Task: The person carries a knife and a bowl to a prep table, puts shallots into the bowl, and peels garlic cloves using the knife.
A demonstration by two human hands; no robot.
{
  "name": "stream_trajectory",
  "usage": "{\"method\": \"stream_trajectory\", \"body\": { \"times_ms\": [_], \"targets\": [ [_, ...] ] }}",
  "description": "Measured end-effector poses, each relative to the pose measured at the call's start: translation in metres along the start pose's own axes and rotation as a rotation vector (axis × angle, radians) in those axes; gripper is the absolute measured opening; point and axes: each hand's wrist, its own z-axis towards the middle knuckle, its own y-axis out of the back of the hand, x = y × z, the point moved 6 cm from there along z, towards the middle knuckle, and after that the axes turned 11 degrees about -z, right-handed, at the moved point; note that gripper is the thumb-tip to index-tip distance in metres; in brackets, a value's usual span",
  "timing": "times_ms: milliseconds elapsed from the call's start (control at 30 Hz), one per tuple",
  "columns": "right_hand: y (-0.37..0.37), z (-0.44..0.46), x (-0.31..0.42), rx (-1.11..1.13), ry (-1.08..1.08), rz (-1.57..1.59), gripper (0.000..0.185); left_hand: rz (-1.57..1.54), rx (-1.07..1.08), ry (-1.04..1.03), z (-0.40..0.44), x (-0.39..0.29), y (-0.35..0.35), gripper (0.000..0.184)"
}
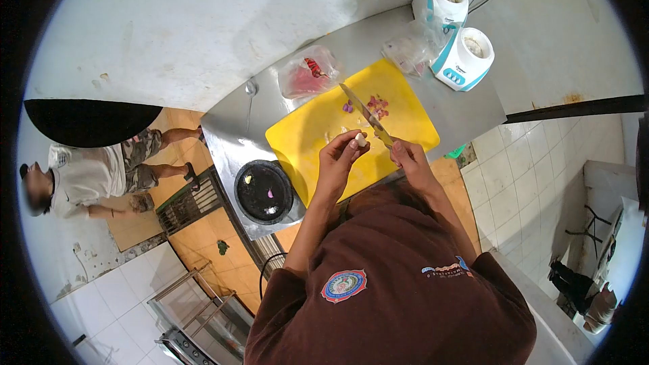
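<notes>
Between its thumb and fingers my left hand (343,153) pinches a small white garlic clove (361,140), above the front part of a yellow cutting board (304,142). My right hand (410,157) is closed round the handle of a knife (365,112), whose blade points away across the board. Chopped reddish-purple pieces (378,106) lie beside the blade, and a smaller purple heap (347,107) is on its left. Pale scraps show on the board near my left hand.
A black stone mortar (263,191) is at the left of the steel counter (230,125). Behind the board are a plastic bag with red chillies (311,71), a clear bag (409,54), a spoon (251,88) and two white blender bases (465,59). Another person (88,176) stands at left.
</notes>
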Motion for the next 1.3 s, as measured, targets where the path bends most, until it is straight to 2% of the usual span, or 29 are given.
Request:
{"method": "stream_trajectory", "body": {
  "times_ms": [200,433,600,800,1000,1100,1300],
  "targets": [
    [0.003,0.007,-0.006,-0.028,-0.012,0.064,0.046,-0.041,-0.002,0.022,0.003,0.0,-0.001,0.026],
    [0.01,0.009,-0.011,-0.065,-0.077,0.128,0.031,-0.113,0.018,0.056,0.01,0.006,-0.004,0.025],
    [0.008,0.01,0.001,-0.054,-0.064,0.101,0.038,-0.105,0.043,0.094,0.014,0.012,-0.008,0.024],
    [0.006,0.009,0.003,0.01,-0.11,0.201,0.039,-0.117,-0.003,0.096,0.016,0.022,-0.001,0.021],
    [0.001,0.007,-0.002,0.107,-0.093,0.136,0.041,-0.095,-0.024,0.136,0.015,0.023,-0.003,0.023],
    [0.001,0.011,-0.002,0.079,-0.03,-0.037,0.04,0.002,-0.023,0.107,0.016,0.024,-0.002,0.023],
    [0.006,0.016,-0.016,-0.013,-0.126,-0.021,0.039,0.004,-0.008,0.105,0.014,0.019,-0.003,0.022]
  ]
}}
